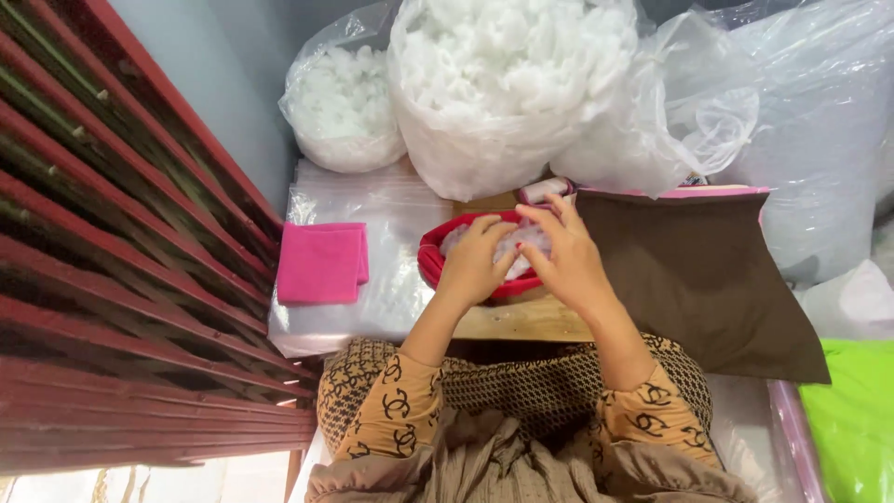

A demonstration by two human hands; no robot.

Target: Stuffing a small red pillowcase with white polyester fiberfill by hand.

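Three clear plastic bags stand along the back wall: a small bag [340, 102] of white stuffing at left, a big bag [503, 84] heaped with white stuffing beside it, and a crumpled bag [684, 107] at right. No labels, signs or screens show.

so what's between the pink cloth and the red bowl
In the head view, only clear plastic sheeting lies between the folded pink cloth and the red bowl; nothing else sits there.
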